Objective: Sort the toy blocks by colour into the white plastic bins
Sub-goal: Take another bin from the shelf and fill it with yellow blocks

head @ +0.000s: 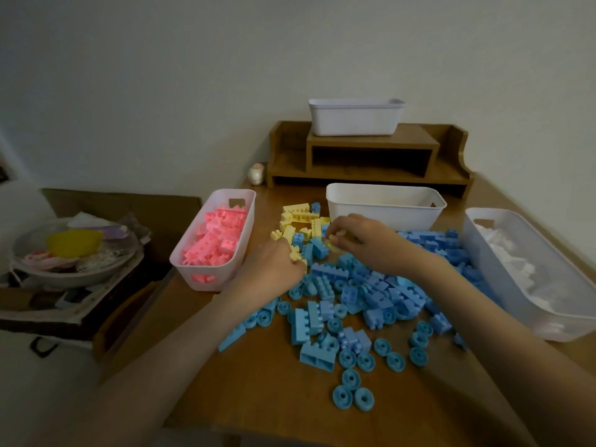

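Yellow blocks point(295, 217) are lying in a small heap just left of the empty bin point(380, 211), and I am working both hands in at the heap's near edge. My left hand point(274, 266) is curling its fingers round a few of the yellow blocks, in front of the empty bin's left corner. My right hand point(364, 240) is pinching one more, just before that bin's front wall. Blue blocks point(354, 291) are lying scattered over the table point(251, 388) in front of the empty bin, mingling with the yellow where my fingers are gripping. I am judging that clean picking matters most: lifting straight up, checking that no blue piece is riding along, then releasing low over the empty bin's near rim. The pink-filled bin point(187, 269) is sitting well to its left, the white-filled bin point(567, 327) to its right.
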